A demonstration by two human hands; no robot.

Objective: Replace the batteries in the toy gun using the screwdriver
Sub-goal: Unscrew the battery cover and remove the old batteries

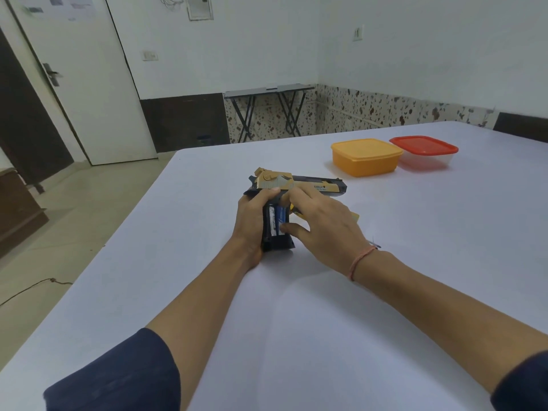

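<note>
Two hands are working on the toy gun (296,185), which is lying on its side near the mid of the white table (326,321), grip toward the person, barrel pointing right. Left hand (252,221) is wrapping round the grip (277,243) from the left, fingers clasping it to keep it steady. Right hand (320,223) is reaching over w/ fingers spread; thumb is pressing on the blue batteries (277,221) sitting in the open compartment, forefinger resting near the trigger area. Step looks like seating or prying cells, cover already off; can't tell whether these are old or new. Something yellow (354,216) is peeking out under the right hand, poss. the screwdriver, unclear. Next move prob. needs firm thumb pressure vs. the spring contacts, then cover + screw. Farther off: orange container (366,157) and red-lidded container (424,152), touching.
</note>
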